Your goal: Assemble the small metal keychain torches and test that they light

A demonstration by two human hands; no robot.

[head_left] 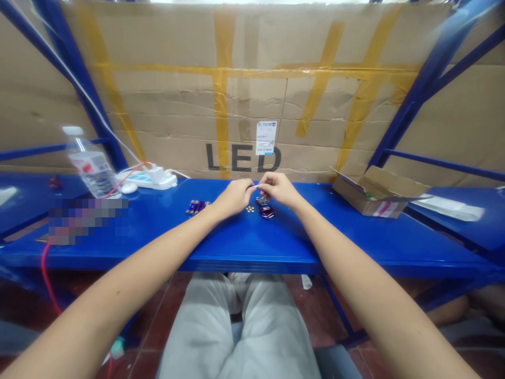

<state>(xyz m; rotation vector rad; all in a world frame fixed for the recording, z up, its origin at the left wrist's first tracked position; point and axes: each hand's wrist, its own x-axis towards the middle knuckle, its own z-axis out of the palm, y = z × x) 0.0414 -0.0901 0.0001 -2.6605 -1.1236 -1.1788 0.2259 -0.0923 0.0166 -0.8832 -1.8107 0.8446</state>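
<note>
My left hand [238, 193] and my right hand [278, 188] meet above the blue table, fingers pinched together. Between their fingertips is a small, slim, pale-purple piece [255, 187], mostly covered by the fingers; its exact kind is not clear. Just below my right hand lies a pile of shiny purple pieces with silver metal parts [266, 210]. A few small round silver pieces [250, 209] sit left of that pile. Beside my left wrist are several purple cylinders with metal ends [196, 207], lying side by side, partly behind the forearm.
A blue table [252, 239] stands against a large taped cardboard box [169, 121]. At left are a water bottle [90, 166], a white power strip [152, 179], a red cable [45, 273] and a pixelated object [84, 218]. An open cardboard box [374, 197] stands at right.
</note>
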